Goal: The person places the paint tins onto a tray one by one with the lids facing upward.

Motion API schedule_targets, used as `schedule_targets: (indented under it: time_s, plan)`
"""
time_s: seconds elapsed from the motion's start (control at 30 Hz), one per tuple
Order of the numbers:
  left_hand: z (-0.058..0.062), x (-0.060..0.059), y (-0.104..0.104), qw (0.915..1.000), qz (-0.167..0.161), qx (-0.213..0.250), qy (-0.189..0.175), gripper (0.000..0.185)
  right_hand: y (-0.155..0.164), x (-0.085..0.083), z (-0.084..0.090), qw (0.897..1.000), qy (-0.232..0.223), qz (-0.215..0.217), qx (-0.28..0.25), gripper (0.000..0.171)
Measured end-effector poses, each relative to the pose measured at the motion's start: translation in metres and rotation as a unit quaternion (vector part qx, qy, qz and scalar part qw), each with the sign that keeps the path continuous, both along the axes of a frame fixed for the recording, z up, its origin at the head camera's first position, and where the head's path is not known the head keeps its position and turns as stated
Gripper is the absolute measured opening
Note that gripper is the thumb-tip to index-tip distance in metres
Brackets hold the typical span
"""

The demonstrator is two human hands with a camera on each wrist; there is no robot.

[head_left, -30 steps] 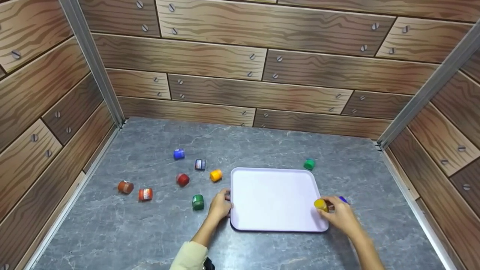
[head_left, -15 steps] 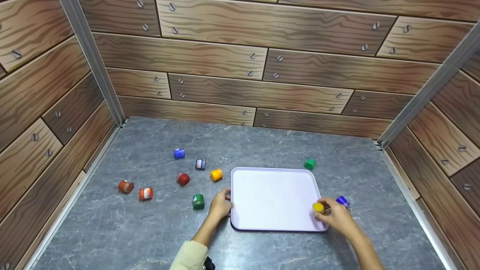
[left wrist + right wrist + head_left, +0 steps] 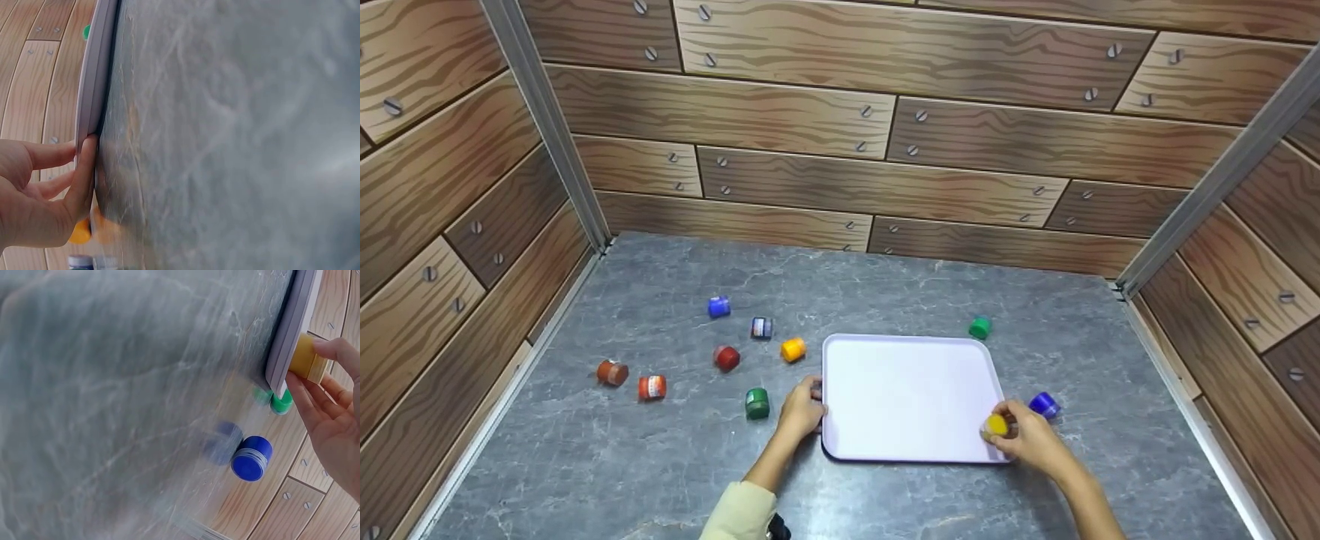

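Observation:
A pale lilac tray (image 3: 911, 397) lies on the grey marbled tabletop. At its left edge my left hand (image 3: 802, 409) pinches the rim, thumb low against the side and fingers at the top edge in the left wrist view (image 3: 42, 197). My right hand (image 3: 1030, 435) holds a small yellow paint jar (image 3: 996, 426) between thumb and fingers at the tray's right front corner. In the right wrist view the yellow jar sits at the tray's surface, tilted. Just right of that hand lies a blue paint jar (image 3: 1044, 406), also seen in the right wrist view.
Left of the tray lie green (image 3: 757, 403), orange-yellow (image 3: 793, 349), dark red (image 3: 726, 358), dark blue (image 3: 761, 328), blue (image 3: 719, 307), orange-red (image 3: 652, 387) and brown (image 3: 612, 373) jars. Behind the tray's right corner is a green jar (image 3: 979, 328). Wood-patterned walls (image 3: 877, 112) enclose three sides.
My right hand has shifted slightly left and nearer the front, bringing the yellow jar over the tray's corner and tilting it. The blue jar beside it has come into view. My left hand stays put.

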State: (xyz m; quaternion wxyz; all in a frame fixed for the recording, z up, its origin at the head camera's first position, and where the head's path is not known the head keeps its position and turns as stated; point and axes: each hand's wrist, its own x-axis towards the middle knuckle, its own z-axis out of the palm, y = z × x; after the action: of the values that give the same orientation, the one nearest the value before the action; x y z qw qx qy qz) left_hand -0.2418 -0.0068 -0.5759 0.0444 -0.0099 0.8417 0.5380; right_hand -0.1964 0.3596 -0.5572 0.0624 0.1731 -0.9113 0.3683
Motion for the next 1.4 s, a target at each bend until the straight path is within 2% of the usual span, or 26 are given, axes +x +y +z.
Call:
schedule_targets:
  time_s: [0.23,0.53,0.77,0.93,1.07,1.23,1.4]
  plan:
    - [0.000,0.001,0.000,1.0000,-0.004,0.004,-0.001,0.048,-0.001,0.000,0.001,0.997,-0.055,-0.020,0.041,0.033]
    - [0.001,0.001,0.001,0.9999,-0.004,0.013,-0.001,0.050,0.000,0.000,0.002,0.997,-0.068,-0.012,0.030,0.033]
    - [-0.001,0.000,0.000,0.9997,-0.006,0.025,-0.002,0.050,0.002,0.003,0.006,0.997,-0.081,-0.012,-0.006,0.043]
    - [-0.001,0.000,0.000,0.9996,-0.008,0.026,-0.008,0.050,0.007,0.004,0.013,0.998,-0.062,-0.018,-0.011,0.038]
    - [-0.001,0.000,0.000,0.9994,-0.005,0.028,-0.018,0.050,0.014,0.003,0.021,0.998,-0.034,-0.048,-0.013,0.026]
    - [0.000,0.000,0.000,0.9994,0.001,0.023,-0.026,0.049,0.024,0.001,0.029,0.995,0.019,-0.098,0.010,0.019]
    - [0.000,0.000,0.001,0.9997,0.002,0.017,-0.019,0.049,0.041,-0.006,0.030,0.989,0.080,-0.115,0.045,0.021]
